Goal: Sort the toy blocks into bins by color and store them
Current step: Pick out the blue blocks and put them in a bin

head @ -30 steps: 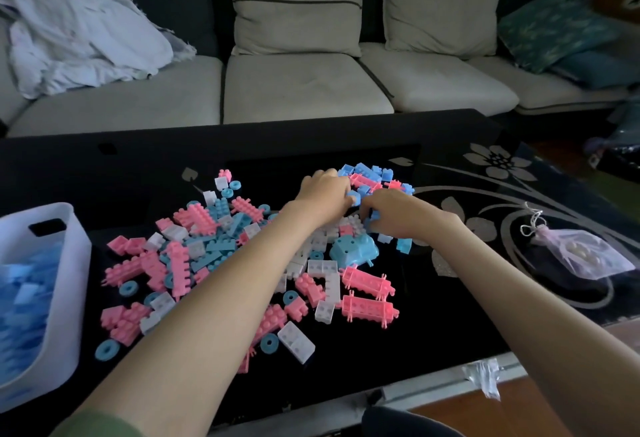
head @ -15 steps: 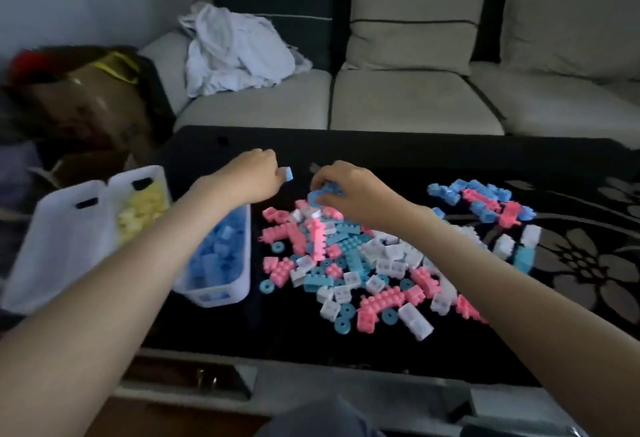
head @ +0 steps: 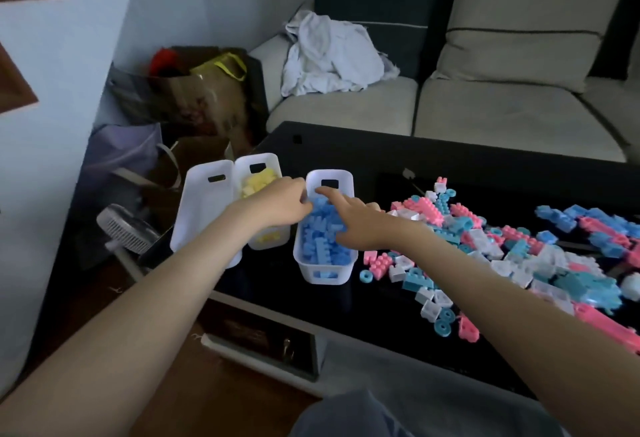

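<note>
Looks like dropping blue blocks point(head: 322, 232) into the blue bin point(head: 323, 275). Sits at near-left corner of counter point(head: 415, 166), yellow bin point(head: 258, 163) just beside on its left, white bin point(head: 204, 204) beyond at the left edge. Left hand point(head: 277, 206) at the blue bin's left rim, fingers point(head: 302, 207) curled; cannot tell whether pinching a block or the rim. Right hand point(head: 360, 229) above the bin, index finger straight, thumb spread, nothing visibly held. Risks: nudging the light bin toward the near edge with a wrist; letting a blue block fall into the yellow bin, rims being so close; spilling over, bin being nearly full. Plenty left: mixed pile point(head: 485, 246) of pink, blue, white blocks mid-counter.
</note>
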The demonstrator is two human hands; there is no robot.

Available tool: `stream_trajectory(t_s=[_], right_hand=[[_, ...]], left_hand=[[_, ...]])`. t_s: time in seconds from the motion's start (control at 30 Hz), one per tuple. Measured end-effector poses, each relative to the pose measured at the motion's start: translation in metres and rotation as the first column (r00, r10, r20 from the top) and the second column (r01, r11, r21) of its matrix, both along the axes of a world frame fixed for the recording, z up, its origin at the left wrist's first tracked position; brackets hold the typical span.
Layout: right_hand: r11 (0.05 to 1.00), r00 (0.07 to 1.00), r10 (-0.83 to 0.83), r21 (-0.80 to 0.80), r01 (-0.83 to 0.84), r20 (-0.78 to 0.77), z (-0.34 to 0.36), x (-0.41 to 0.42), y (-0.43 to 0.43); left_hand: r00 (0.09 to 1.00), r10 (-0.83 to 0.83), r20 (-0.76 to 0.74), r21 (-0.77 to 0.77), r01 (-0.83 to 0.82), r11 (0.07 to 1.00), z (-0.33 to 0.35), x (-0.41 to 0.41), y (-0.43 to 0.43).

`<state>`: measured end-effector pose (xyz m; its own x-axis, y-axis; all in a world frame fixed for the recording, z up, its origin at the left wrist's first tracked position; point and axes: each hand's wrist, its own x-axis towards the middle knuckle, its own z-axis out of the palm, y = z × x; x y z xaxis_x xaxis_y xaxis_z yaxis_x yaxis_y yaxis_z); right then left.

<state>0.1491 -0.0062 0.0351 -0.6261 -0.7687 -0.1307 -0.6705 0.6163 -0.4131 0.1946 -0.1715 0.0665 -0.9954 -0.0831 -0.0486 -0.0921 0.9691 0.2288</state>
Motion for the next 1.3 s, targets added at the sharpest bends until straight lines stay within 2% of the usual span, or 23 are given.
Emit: stream_trajectory(t_s=[0.17,0.27,0.37,0.47,0.57,0.7,0.8,0.93,1.03,1.17,1.3], right_hand=[[0.998,0.978,-0.066,-0.022,0.063,-0.196,-0.006,-0.007,0.006],[0.995,0.963,-0.047,0.069,0.068,-0.265,-0.005,-0.016,0.002],[0.984,0.956,0.019,0.174,0.034,-0.292,-0.004,-0.024,-0.002],[0.975,0.957,0.052,0.221,0.013,-0.285,-0.002,-0.031,-0.004],[0.96,0.941,0.084,0.278,0.012,-0.328,0.001,-0.037,-0.006],[0.947,0.893,0.112,0.32,0.037,-0.436,0.002,-0.038,-0.012],[0.962,0.883,0.075,0.265,0.058,-0.463,0.002,-0.039,-0.017],[0.988,0.931,-0.095,0.084,0.132,-0.352,-0.002,-0.044,-0.015],[0.994,0.964,-0.079,0.056,0.096,-0.254,-0.002,-0.039,-0.01],[0.998,0.975,-0.066,0.003,0.068,-0.212,0.005,-0.032,0.009],[0.995,0.998,-0.067,-0.072,0.067,0.002,0.011,-0.021,0.034]], left_hand=[[0.997,-0.081,0.018,0.03,0.08,0.996,-0.012,-0.004,0.016],[0.983,-0.124,0.134,0.088,0.113,0.99,-0.016,-0.004,0.017],[0.957,-0.157,0.244,-0.046,0.173,0.984,-0.021,-0.002,0.017],[0.935,-0.119,0.335,-0.066,0.149,0.987,-0.025,-0.002,0.016],[0.898,-0.119,0.425,-0.189,0.216,0.958,-0.025,-0.004,0.016],[0.878,-0.124,0.462,-0.233,0.255,0.938,-0.026,-0.006,0.018],[0.894,-0.152,0.422,-0.205,0.258,0.944,-0.027,-0.004,0.016],[0.945,-0.171,0.277,-0.1,0.205,0.974,-0.028,0.0,0.017],[0.985,-0.127,0.117,-0.073,0.136,0.988,-0.026,-0.002,0.02],[0.998,-0.051,-0.043,-0.003,0.051,0.999,-0.02,-0.01,0.023],[0.987,-0.038,-0.155,0.09,0.053,0.995,-0.017,-0.026,0.04]])
